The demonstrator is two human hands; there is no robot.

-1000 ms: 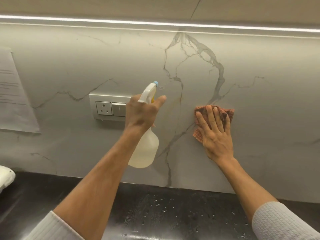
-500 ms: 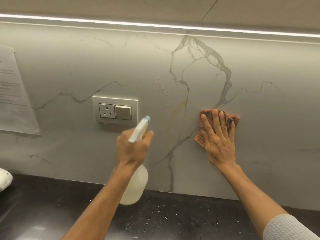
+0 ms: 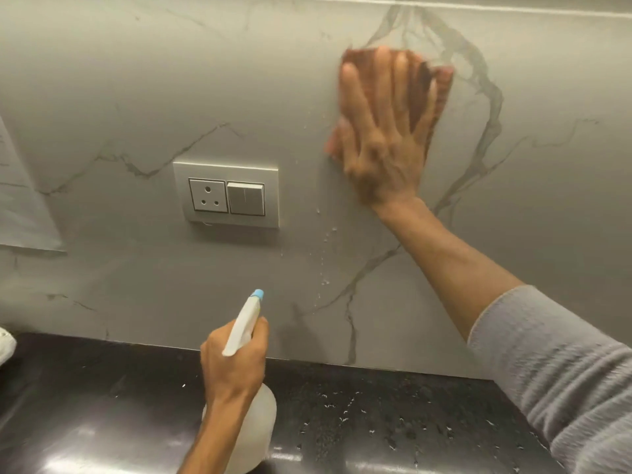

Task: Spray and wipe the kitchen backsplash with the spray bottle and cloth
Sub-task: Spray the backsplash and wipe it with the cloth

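Observation:
My left hand (image 3: 236,364) grips a white spray bottle (image 3: 245,326) with a blue nozzle tip, low over the black counter, its nozzle toward the wall. My right hand (image 3: 386,131) lies flat with fingers spread, pressing an orange checked cloth (image 3: 441,94) against the grey marble backsplash (image 3: 136,80), up and to the right of the socket. The cloth shows only around the fingers and is blurred by motion. Water droplets (image 3: 325,254) run down the wall below the right hand.
A socket and switch plate (image 3: 227,195) is set in the wall left of the wet patch. A paper sheet (image 3: 20,206) hangs at the far left. The black counter (image 3: 376,415) carries scattered droplets. A white object (image 3: 5,347) sits at the left edge.
My left hand has lowered the spray bottle from socket height down to the counter. My right hand has slid the cloth up and left across the wall.

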